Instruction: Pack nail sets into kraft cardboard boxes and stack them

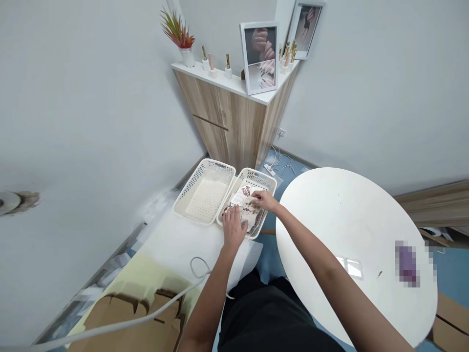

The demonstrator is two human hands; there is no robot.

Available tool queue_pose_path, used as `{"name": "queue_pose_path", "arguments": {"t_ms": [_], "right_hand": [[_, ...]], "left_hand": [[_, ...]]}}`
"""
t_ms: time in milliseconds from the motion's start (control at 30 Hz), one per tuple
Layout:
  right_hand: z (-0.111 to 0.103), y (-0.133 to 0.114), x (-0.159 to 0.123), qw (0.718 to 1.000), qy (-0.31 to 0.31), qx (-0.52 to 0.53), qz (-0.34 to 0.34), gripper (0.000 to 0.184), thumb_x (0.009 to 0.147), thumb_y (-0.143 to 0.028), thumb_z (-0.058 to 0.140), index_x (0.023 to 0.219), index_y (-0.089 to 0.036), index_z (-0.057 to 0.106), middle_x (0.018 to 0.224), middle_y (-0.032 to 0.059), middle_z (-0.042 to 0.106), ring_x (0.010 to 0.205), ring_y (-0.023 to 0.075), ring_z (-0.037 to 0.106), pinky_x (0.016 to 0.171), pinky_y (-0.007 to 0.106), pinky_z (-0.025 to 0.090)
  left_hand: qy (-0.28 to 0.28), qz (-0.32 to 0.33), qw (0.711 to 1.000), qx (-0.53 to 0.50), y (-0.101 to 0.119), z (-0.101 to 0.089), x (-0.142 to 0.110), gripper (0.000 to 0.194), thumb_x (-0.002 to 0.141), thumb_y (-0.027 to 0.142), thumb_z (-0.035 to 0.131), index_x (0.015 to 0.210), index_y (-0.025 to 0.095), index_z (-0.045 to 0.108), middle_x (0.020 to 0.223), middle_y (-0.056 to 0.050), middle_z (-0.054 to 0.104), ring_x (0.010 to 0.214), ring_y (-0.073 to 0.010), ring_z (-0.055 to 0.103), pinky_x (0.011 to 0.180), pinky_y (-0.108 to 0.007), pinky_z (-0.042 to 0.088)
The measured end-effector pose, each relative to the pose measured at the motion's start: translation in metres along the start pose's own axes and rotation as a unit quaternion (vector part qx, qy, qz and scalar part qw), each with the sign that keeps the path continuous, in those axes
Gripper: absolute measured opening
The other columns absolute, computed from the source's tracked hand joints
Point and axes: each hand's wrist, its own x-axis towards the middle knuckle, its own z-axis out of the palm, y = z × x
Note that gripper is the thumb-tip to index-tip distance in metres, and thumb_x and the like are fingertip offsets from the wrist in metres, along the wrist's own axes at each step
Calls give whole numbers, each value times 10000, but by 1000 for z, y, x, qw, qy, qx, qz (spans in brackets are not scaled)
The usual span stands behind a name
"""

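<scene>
Listing by position around the packet basket (271, 182), a cream perforated tray with low walls.

Contents: printed packets (252, 215), heaped inside the packet basket; a white label (240, 196) on one; small print unreadable.

Left hand (233, 227): palm down at the near left side of the packet basket, fingers extended and parted, tips over the packets.

Right hand (265, 200): over the right side of the packet basket, fingers bent inward to the packets; whether they pinch one cannot be told.

Adjoining: second basket (203, 198), same pattern, just left of the packet basket; pale counter (157, 252), on the near left side; round counter (330, 195), to the right; white cable (154, 314), nearer the wearer.

Hazards, judged: packets could slide or spill if one is drawn from beneath others; the packet basket, apparently at the counter's edge, could tip under uneven pressure; the cable could snag the left forearm.

Pose: left forearm (210, 288) rising steeply toward the packet basket; right forearm (322, 259) slanting in from the lower right, across the round counter, elbow wide.
</scene>
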Motion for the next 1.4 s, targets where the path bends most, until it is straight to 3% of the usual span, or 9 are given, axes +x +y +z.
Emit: {"name": "queue_pose_path", "arguments": {"t_ms": [167,300,500,600,733,900,1033,1267,1400], "right_hand": [[0,7,-4,999,26,21,9,104,725,-286,642,768,-197,609,714,-25,640,688,147,575,651,246,426],[-16,10,2,991,79,109,17,154,730,-333,655,774,-206,580,737,-6,661,660,164,622,620,275,485],[-34,1,19,954,256,146,57,234,754,-414,644,787,-229,505,623,-31,608,573,165,611,541,267,483],[-29,0,21,945,267,173,76,275,736,-446,658,793,-230,497,595,-44,589,558,160,604,524,264,487],[-17,4,15,940,229,239,83,355,717,-521,674,821,-235,491,608,-42,607,571,171,623,526,293,524],[-16,9,7,925,255,265,91,378,747,-557,645,867,-238,480,668,-12,653,624,197,662,584,322,552],[-21,11,15,911,334,229,74,334,838,-544,508,977,-245,451,851,38,688,727,196,679,644,316,553],[-8,8,35,939,335,15,82,331,894,-338,387,1179,-179,439,1122,142,620,1050,254,596,908,390,464],[-6,8,24,928,340,-120,91,436,860,-230,404,1284,-128,415,1264,211,520,1200,326,455,1010,488,356]], "left_hand": [[-43,-7,999,12,-15,-1,17,153,871,199,497,930,217,636,927,-94,666,996,-297,604,1071,-531,334],[-54,10,998,-11,-18,-1,13,238,883,130,431,741,237,589,797,-39,649,821,-228,623,1087,-498,327],[-75,24,996,-37,-18,-3,8,186,863,131,469,768,235,591,793,-27,663,825,-222,641,1087,-504,338],[-46,-7,996,-76,-18,-2,14,193,848,191,540,1024,207,618,1038,-95,683,1032,-271,628,1009,-463,428],[15,-112,978,-177,-16,5,36,579,817,299,644,1351,172,460,1319,-155,593,1201,-281,572,961,-402,473],[-72,-183,945,-260,-16,6,54,223,797,290,648,1003,205,647,856,-28,731,762,-199,685,718,-302,504],[-81,-145,963,-212,-21,0,45,60,790,249,646,846,227,652,751,8,712,701,-187,662,696,-290,472],[-89,-95,983,-133,-25,-1,35,140,829,208,606,945,217,683,785,-34,727,786,-230,684,706,-309,474],[-83,-110,977,-162,-27,-1,35,205,838,231,585,1016,225,685,843,-28,743,803,-223,689,748,-327,503]]}}
